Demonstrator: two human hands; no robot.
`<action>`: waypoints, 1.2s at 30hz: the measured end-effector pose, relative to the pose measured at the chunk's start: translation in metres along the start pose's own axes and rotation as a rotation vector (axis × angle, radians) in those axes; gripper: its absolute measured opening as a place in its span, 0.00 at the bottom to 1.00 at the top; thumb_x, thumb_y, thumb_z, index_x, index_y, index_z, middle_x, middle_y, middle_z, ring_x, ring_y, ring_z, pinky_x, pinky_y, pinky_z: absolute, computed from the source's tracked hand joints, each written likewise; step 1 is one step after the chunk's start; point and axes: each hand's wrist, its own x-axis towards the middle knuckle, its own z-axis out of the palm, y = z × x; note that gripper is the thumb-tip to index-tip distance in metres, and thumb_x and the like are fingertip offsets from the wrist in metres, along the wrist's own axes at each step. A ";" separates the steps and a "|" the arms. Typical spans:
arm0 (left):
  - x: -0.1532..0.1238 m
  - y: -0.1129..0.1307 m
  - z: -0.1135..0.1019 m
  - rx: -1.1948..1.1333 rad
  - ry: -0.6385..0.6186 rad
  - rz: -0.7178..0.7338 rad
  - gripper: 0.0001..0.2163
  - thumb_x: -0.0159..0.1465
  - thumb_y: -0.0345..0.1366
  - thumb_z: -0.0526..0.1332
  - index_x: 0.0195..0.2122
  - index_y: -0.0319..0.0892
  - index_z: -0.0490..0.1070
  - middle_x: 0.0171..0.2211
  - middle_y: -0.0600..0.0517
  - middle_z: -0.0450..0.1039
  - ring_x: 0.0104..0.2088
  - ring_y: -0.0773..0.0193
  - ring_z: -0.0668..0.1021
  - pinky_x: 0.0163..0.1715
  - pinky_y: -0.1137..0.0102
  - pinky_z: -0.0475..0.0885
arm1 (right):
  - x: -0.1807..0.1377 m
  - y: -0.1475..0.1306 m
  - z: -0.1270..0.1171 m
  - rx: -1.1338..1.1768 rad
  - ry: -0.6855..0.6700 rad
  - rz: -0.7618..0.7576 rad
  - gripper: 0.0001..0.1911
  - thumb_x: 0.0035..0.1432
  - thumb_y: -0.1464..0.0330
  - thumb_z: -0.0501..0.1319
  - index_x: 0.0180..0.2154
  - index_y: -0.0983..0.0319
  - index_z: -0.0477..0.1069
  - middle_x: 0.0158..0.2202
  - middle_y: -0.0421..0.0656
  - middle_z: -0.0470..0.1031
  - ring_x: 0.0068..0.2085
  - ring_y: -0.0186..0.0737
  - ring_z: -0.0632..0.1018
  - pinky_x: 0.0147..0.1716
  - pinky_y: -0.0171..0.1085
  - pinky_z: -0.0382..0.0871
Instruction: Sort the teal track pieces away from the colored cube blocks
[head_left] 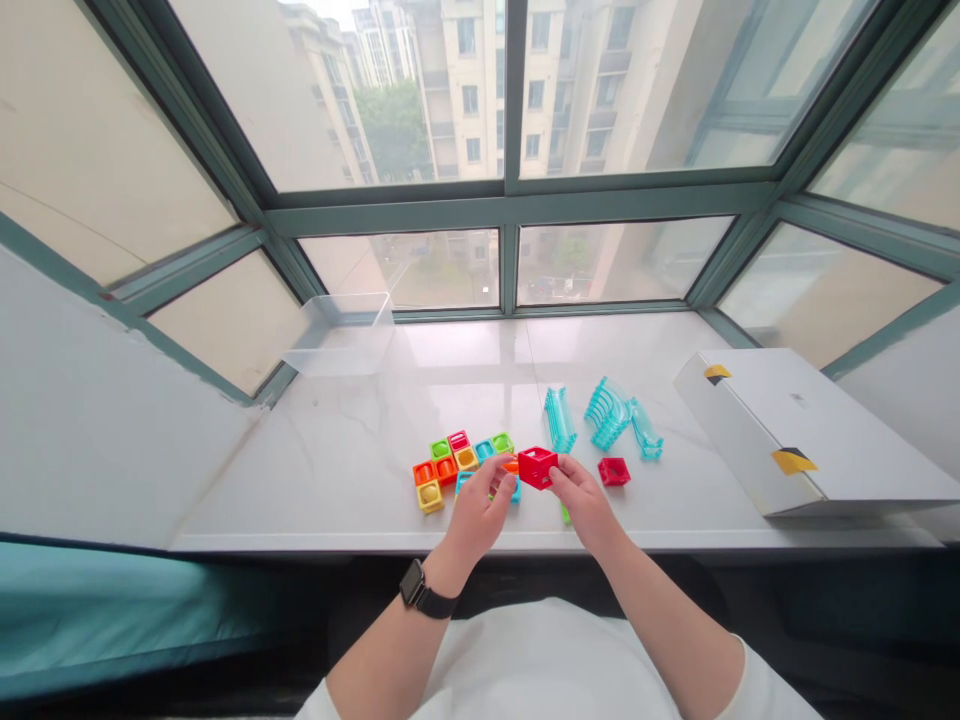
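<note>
My right hand (pixel 589 502) is closed, its thumb and fingers pinching a red hollow toy block (pixel 537 468) above the sill. Just left of that block is my left hand (pixel 480 508), fingers apart and nothing plainly held; it partly covers some blocks behind it. Several colourful hollow blocks lie in a cluster there, among them a yellow block (pixel 430 496), an orange block (pixel 424 474) and a green block (pixel 502 443). Another red block (pixel 615 471) rests to the right of my right hand. A green piece (pixel 565 513) shows partly beneath that hand.
Clear turquoise track pieces stand behind my right hand: a straight one (pixel 559 420), a curved one (pixel 608 413) and a smaller one (pixel 646 430). A transparent bin (pixel 341 340) sits at the back left. On the right is a white box (pixel 817 430). Windows enclose the white sill (pixel 300 490).
</note>
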 end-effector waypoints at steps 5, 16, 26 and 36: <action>0.000 0.011 -0.001 0.096 0.010 -0.040 0.11 0.72 0.45 0.58 0.43 0.44 0.72 0.32 0.54 0.79 0.31 0.64 0.78 0.33 0.70 0.69 | -0.006 -0.007 0.013 0.014 -0.063 -0.002 0.20 0.61 0.50 0.70 0.45 0.57 0.80 0.45 0.45 0.82 0.48 0.48 0.80 0.54 0.48 0.73; 0.002 0.027 -0.005 0.146 0.013 -0.025 0.04 0.66 0.36 0.61 0.35 0.44 0.72 0.29 0.56 0.76 0.29 0.65 0.74 0.31 0.71 0.63 | -0.017 -0.021 0.013 -0.345 -0.120 -0.329 0.09 0.65 0.59 0.68 0.38 0.56 0.79 0.51 0.47 0.76 0.56 0.48 0.77 0.58 0.46 0.73; 0.008 0.031 -0.006 -0.196 -0.030 -0.038 0.09 0.61 0.33 0.65 0.42 0.45 0.71 0.41 0.52 0.79 0.40 0.60 0.79 0.42 0.67 0.74 | -0.026 -0.030 0.018 -0.529 -0.012 -0.617 0.03 0.65 0.66 0.68 0.39 0.52 0.81 0.54 0.47 0.78 0.55 0.51 0.79 0.56 0.53 0.77; 0.002 0.027 -0.006 -0.354 -0.026 0.011 0.08 0.70 0.39 0.64 0.48 0.45 0.71 0.46 0.47 0.78 0.44 0.60 0.81 0.47 0.65 0.76 | -0.021 -0.034 0.011 -0.561 -0.033 -0.654 0.06 0.65 0.68 0.68 0.42 0.51 0.83 0.52 0.47 0.81 0.53 0.51 0.81 0.54 0.51 0.78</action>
